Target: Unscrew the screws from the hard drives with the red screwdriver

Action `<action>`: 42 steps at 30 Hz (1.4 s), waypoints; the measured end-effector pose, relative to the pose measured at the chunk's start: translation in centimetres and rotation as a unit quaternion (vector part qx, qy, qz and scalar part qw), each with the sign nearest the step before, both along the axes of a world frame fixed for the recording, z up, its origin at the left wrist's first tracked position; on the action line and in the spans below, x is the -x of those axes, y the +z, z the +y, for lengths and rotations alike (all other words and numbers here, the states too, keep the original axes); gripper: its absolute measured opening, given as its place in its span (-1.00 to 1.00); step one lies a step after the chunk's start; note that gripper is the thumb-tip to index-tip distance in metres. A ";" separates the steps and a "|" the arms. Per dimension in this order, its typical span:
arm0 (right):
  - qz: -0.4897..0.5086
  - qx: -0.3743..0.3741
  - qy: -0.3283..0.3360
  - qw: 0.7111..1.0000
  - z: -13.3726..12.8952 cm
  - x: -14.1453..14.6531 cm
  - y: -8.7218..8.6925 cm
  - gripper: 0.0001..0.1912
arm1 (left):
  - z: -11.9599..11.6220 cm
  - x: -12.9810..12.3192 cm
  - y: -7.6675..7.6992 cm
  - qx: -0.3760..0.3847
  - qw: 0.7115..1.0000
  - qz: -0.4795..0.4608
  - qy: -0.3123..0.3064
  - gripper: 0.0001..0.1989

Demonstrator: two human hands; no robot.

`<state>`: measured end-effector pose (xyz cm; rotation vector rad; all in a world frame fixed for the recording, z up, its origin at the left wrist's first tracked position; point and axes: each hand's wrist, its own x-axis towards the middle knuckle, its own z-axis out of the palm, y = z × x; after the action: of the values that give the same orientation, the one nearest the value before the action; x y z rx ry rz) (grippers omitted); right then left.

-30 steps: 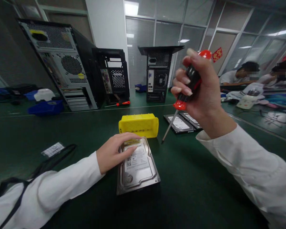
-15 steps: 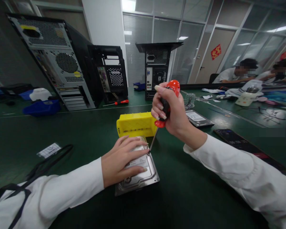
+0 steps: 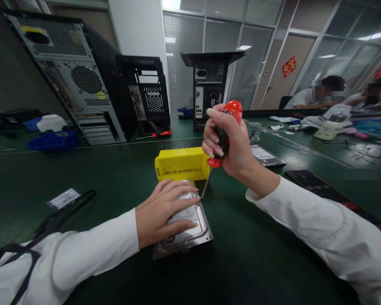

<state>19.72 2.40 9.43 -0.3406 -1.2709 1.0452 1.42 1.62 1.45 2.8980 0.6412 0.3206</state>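
A silver hard drive [image 3: 201, 231] lies on the green table, its label partly covered by my left hand [image 3: 167, 212]. That hand rests flat across the drive with its fingers spread. My right hand [image 3: 230, 146] is wrapped round the red and black handle of a screwdriver [image 3: 235, 109]. The screwdriver is tilted, its shaft running down to the drive's right edge beside my left fingertips. Just behind the drive stands a yellow bin [image 3: 180, 163] with small dark items in it, too small to tell.
Computer cases [image 3: 104, 76] stand at the back, with a second red screwdriver [image 3: 161, 134] before them. Another hard drive [image 3: 266, 156] and a phone [image 3: 324, 188] lie to the right. Blue bin [image 3: 53, 142] and small plastic bag [image 3: 63, 198] are at left. People sit at the far right.
The view has shifted slightly. My right hand and the screwdriver have moved a little up and right; my left hand remains on the drive.
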 end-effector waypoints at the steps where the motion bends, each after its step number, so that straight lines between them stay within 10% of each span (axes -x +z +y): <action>1: 0.000 -0.001 0.000 1.000 0.0 0.0 0.0 -0.85 | 0.0 0.0 0.0 0.000 1.000 -0.001 -0.001 -0.56; 42: 0.005 0.000 0.001 1.000 -0.1 0.2 0.0 -0.84 | 0.0 0.0 0.1 0.001 1.000 -0.027 0.004 -0.61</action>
<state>19.55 2.33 9.44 -0.3340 -1.2626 1.0486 1.43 1.57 1.53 2.8757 0.6428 0.3973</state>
